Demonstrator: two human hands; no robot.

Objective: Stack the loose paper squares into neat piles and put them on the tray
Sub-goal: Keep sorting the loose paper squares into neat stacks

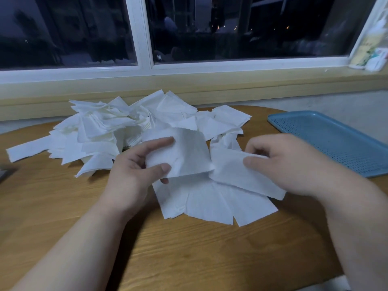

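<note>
A big loose heap of white paper squares [117, 127] covers the far left and middle of the round wooden table [168, 248]. My left hand [134, 169] pinches one paper square [184, 154] between thumb and fingers, lifted above the table. My right hand [281, 164] pinches another paper square [233, 173] at its right edge, right next to the first. Several more squares [214, 202] lie fanned out flat on the table under both hands. The blue perforated tray [336, 141] lies at the right with nothing on it.
A window sill and dark window run along the far side behind the table. A dark object [6, 173] pokes in at the left edge. Cards or packets [371, 51] lean at the window's right end.
</note>
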